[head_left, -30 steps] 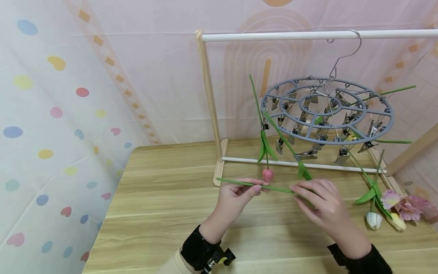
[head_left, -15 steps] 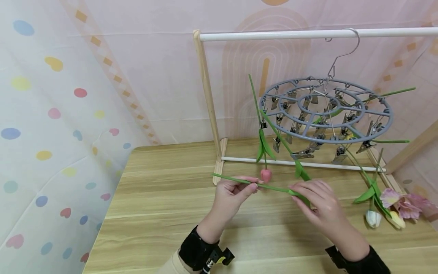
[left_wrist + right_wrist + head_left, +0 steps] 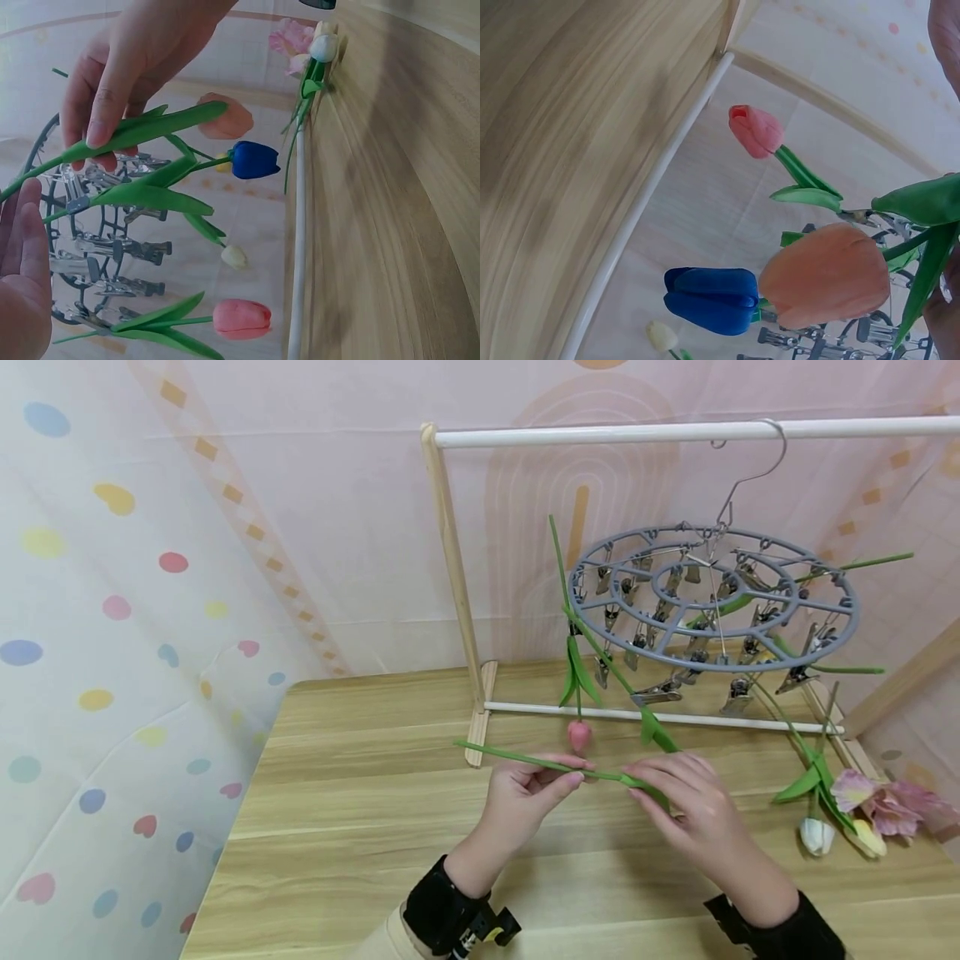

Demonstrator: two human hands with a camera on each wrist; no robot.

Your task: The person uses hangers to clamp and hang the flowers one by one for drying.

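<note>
Head view: both hands hold one artificial tulip stem (image 3: 525, 761) level above the wooden worktop (image 3: 360, 827). Left hand (image 3: 525, 793) pinches the stem between thumb and fingers near its middle; the bare stem end projects out beyond the fingers on the left. Right hand (image 3: 686, 797) has its fingers closed on the leafy part (image 3: 645, 789) of the same stem, just beside the left hand. Right wrist view shows this stem's salmon bloom (image 3: 825, 276) at the right fingers, with a blue bloom (image 3: 712, 300) touching it in frame. Above and beyond the fingers hangs a grey round clip hanger (image 3: 712, 602), hooked on a white rail (image 3: 675, 433). A pink tulip (image 3: 578, 735) hangs head-down from a clip, just above the left fingers. Loose flowers (image 3: 870, 814) lie on the worktop, well right of the right hand.
</note>
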